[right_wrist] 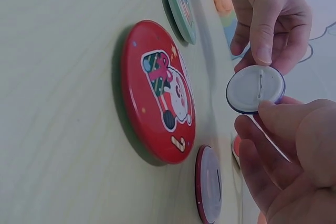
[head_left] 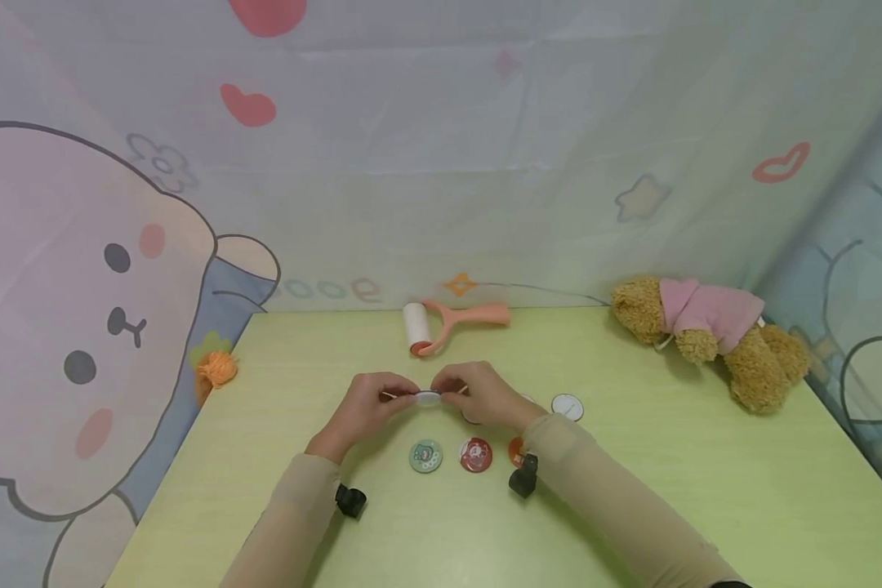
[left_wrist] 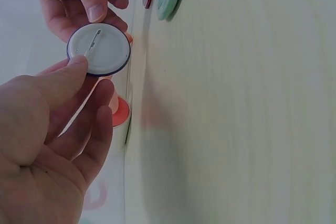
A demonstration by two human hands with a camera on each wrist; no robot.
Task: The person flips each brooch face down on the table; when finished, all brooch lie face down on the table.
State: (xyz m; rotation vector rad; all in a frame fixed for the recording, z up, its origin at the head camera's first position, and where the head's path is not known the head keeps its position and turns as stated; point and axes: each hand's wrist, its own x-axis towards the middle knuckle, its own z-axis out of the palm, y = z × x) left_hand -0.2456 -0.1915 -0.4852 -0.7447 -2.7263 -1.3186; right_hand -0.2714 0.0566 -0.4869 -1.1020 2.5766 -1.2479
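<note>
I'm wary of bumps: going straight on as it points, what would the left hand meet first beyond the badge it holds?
Probably the right hand, pinching the pin-back button badge from the opposite side.

Both arms wear long, plain, pale-beige fabric sleeves that end at the wrist: the left sleeve (head_left: 290,514), on the side of the yellow-green worktop's (head_left: 779,506) left edge, and the right sleeve (head_left: 617,498), on the side of its right edge. Soft creases cross the cloth. A small, boxy black wrist camera (head_left: 350,501) sits on the inner side of the left cuff, and a matching black camera (head_left: 524,476) on the right. A black strip (head_left: 730,585) crosses the right sleeve farther up, mostly out of view.
</note>
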